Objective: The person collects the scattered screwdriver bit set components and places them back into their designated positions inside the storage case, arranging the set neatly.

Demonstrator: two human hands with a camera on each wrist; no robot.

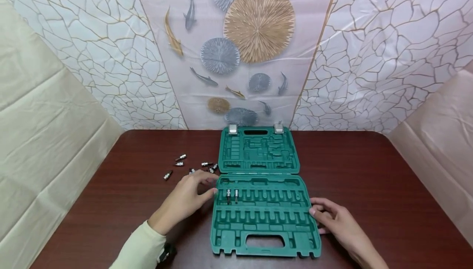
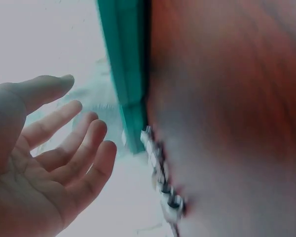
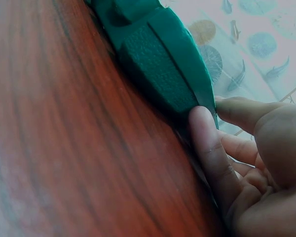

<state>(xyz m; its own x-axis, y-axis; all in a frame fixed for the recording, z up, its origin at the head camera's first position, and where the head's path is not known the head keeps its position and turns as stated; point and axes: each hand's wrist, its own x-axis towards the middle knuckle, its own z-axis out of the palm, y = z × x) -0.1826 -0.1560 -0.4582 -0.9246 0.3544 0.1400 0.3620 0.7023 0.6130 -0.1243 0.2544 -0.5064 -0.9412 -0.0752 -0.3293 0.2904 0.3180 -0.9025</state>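
A green plastic tool case (image 1: 266,251) lies open on the table, its hinged lid (image 1: 258,166) folded back at the far side. Two bit sockets (image 1: 228,194) stand side by side in slots of the upper row, toward the left. My left hand (image 1: 186,197) hovers by the case's left edge, fingers loosely spread and holding nothing; the left wrist view shows its palm apart from the green wall. At the right edge, my right hand (image 1: 334,217) pinches the case's rim, thumb and finger on either side (image 3: 202,128).
Several loose bit sockets (image 1: 179,164) are scattered on the dark red-brown table (image 1: 140,203) left of the lid, some close to my left fingers. A patterned cloth backdrop (image 1: 258,88) rises behind the table, with beige cloth at both sides.
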